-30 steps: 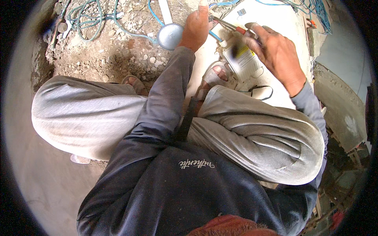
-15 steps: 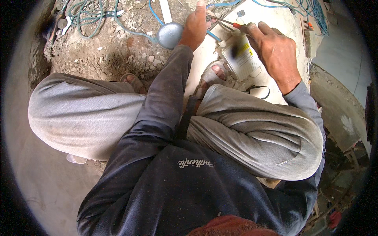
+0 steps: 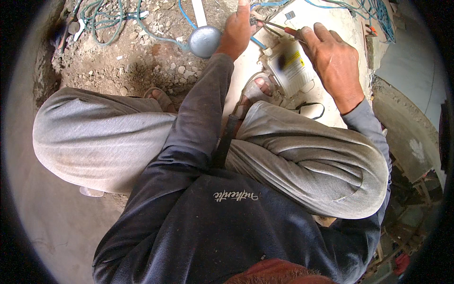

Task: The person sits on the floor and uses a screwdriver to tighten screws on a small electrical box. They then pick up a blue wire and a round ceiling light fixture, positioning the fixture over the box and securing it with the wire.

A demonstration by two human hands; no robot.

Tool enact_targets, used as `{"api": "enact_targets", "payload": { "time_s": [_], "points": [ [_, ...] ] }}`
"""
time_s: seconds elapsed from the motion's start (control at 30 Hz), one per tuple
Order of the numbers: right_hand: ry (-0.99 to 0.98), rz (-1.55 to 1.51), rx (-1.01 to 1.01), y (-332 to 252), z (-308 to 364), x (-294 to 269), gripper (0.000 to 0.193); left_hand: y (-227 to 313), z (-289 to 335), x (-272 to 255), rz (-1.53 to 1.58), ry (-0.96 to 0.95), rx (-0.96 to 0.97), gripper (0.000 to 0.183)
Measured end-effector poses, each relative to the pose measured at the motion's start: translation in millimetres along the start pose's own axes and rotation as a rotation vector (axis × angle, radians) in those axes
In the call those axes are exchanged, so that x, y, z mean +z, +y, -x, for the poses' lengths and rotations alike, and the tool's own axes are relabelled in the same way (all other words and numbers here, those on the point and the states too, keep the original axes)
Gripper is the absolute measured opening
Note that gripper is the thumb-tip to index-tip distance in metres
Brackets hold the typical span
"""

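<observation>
My left hand [image 3: 236, 33] is closed around a small dark metal piece [image 3: 253, 22], its thumb pointing up; the piece's exact kind is hidden by the fingers. From the right, a screwdriver [image 3: 292, 32] with a reddish handle reaches toward it, and the thin shaft's tip appears to meet the piece. The handle lies in my right hand [image 3: 336, 61], gripped between thumb and fingers. Just below the shaft, between my hands, sits a pale box [image 3: 299, 78] with a yellow label. Dark leads and a blue cable [image 3: 258, 42] run beside my left hand.
Left of my left hand is a round grey disc [image 3: 205, 42] with a white bar. Tangled green rope [image 3: 101, 21] lies on rubble at the far left. More blue cord [image 3: 383, 19] hangs far right. A black strap loop [image 3: 314, 111] lies near my right knee.
My right hand has shifted slightly right and down, with the screwdriver's handle turned in its grip. My left hand has moved slightly to the right, still holding the metal piece.
</observation>
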State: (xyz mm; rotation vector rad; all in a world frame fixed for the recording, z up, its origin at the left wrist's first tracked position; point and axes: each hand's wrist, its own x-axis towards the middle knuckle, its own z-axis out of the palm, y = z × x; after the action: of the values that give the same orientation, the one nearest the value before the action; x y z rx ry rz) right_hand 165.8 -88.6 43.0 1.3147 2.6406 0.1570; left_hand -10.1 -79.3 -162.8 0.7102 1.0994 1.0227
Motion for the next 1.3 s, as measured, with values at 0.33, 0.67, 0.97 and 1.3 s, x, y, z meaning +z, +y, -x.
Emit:
{"api": "enact_targets", "payload": {
  "time_s": [0.33,0.67,0.97,1.3],
  "points": [
    [-0.078,-0.210,0.010,4.5,-0.8,-11.8,0.024,-58.2,-8.1,-13.8,-0.820,0.156,0.415,0.077],
    [-0.148,-0.207,0.023,6.8,-2.3,-19.7,0.026,-13.6,6.0,-11.1,-0.565,0.128,0.436,0.060],
    [0.058,0.009,-0.071,3.0,-1.6,-25.6,0.015,-17.8,-1.1,-13.3,-0.585,0.040,0.419,0.047],
    [0.001,-0.261,0.039,0.7,3.0,-37.0,0.026,-1.9,-2.2,-20.3,-0.306,0.057,0.197,0.030]
  ]
}}
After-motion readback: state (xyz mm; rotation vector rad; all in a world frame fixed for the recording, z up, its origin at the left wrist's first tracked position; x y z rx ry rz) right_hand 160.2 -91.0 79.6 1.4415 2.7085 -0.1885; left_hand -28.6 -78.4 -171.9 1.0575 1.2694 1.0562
